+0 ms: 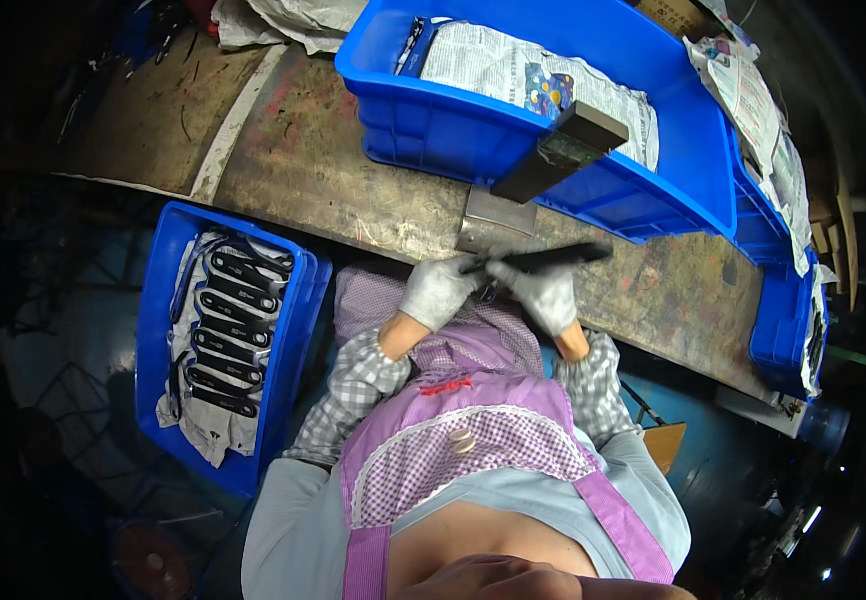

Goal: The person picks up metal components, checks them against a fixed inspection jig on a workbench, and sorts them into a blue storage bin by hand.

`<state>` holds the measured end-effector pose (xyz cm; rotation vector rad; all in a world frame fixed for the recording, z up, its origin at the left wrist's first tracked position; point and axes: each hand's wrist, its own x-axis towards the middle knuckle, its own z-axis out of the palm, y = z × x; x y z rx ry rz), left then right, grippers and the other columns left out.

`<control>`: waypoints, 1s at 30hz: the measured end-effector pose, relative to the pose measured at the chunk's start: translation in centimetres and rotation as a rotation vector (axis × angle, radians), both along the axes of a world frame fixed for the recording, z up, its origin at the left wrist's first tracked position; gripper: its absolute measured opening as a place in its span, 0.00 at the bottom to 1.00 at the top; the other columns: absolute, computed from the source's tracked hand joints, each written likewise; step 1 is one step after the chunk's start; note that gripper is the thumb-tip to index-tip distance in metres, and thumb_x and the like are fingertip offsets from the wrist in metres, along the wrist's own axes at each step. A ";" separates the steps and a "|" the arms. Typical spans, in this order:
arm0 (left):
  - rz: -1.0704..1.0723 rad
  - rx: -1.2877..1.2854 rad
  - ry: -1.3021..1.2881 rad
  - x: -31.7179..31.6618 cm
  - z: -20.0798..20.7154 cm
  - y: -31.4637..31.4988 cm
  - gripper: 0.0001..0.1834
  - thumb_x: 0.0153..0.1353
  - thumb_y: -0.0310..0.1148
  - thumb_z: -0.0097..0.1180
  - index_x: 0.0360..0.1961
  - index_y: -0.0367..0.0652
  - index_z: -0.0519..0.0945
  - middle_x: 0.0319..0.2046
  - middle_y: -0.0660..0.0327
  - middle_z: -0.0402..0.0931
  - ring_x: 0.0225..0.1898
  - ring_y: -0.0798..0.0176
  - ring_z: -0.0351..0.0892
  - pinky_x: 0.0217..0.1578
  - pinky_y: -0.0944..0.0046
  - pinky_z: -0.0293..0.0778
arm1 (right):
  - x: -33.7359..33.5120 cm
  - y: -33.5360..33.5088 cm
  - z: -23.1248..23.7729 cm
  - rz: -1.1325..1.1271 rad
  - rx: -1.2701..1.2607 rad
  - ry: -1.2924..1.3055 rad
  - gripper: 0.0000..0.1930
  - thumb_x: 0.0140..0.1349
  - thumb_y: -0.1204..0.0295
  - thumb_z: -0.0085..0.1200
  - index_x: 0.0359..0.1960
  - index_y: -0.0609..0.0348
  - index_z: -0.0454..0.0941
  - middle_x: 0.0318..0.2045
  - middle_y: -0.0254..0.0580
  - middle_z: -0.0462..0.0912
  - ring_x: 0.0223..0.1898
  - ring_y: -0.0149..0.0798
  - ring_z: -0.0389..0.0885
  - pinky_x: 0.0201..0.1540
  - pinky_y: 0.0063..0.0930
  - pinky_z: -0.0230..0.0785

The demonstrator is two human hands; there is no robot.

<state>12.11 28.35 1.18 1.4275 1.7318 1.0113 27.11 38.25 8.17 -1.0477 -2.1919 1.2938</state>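
My two gloved hands meet in front of my apron at the bench's near edge. A long black bar-shaped part lies across them, its right end reaching out over the bench. My left hand is closed at its left end, with the fingertips partly hidden. My right hand, smeared by motion, is closed about the part's middle. Just beyond them, a dark metal post rises from a metal plate on the bench.
To my left, a blue crate holds several black arm-like parts on newspaper. A larger blue crate, with folded newspaper inside, stands on the worn bench. Another blue crate is at the right end.
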 end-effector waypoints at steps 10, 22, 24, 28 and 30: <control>0.529 -0.019 -0.248 -0.6 -3.2 -0.1 0.12 0.65 0.36 0.62 0.45 0.41 0.86 0.31 0.58 0.87 0.27 0.66 0.86 0.27 0.69 0.79 | -1.2 2.6 -3.9 -0.174 0.186 0.087 0.08 0.58 0.76 0.66 0.39 0.60 0.84 0.32 0.41 0.87 0.34 0.35 0.87 0.39 0.28 0.77; 0.489 0.207 0.179 -0.1 -3.6 2.3 0.09 0.62 0.34 0.64 0.41 0.43 0.86 0.37 0.56 0.86 0.36 0.55 0.87 0.37 0.62 0.82 | -1.9 2.5 -5.6 -0.296 0.139 0.135 0.13 0.56 0.79 0.66 0.43 0.61 0.80 0.35 0.42 0.87 0.36 0.34 0.87 0.41 0.28 0.79; 0.517 0.183 0.099 0.2 -3.4 2.7 0.11 0.61 0.36 0.66 0.41 0.42 0.85 0.36 0.56 0.86 0.34 0.55 0.86 0.37 0.62 0.81 | -1.7 2.9 -5.7 -0.304 0.095 0.132 0.13 0.57 0.79 0.66 0.44 0.62 0.80 0.36 0.42 0.87 0.37 0.34 0.87 0.42 0.28 0.78; 0.422 0.068 0.296 0.5 -3.0 3.3 0.20 0.53 0.46 0.72 0.38 0.41 0.85 0.30 0.56 0.84 0.30 0.54 0.84 0.33 0.60 0.79 | 0.1 3.8 -5.8 -0.151 0.002 0.187 0.15 0.58 0.76 0.65 0.48 0.61 0.81 0.40 0.45 0.87 0.41 0.38 0.87 0.44 0.29 0.78; 0.393 0.015 0.444 0.9 -3.1 3.6 0.28 0.43 0.56 0.76 0.30 0.42 0.81 0.24 0.57 0.80 0.29 0.53 0.81 0.31 0.53 0.77 | 1.6 4.0 -6.0 -0.189 -0.141 0.399 0.17 0.59 0.75 0.64 0.51 0.59 0.82 0.45 0.44 0.86 0.43 0.39 0.86 0.46 0.29 0.79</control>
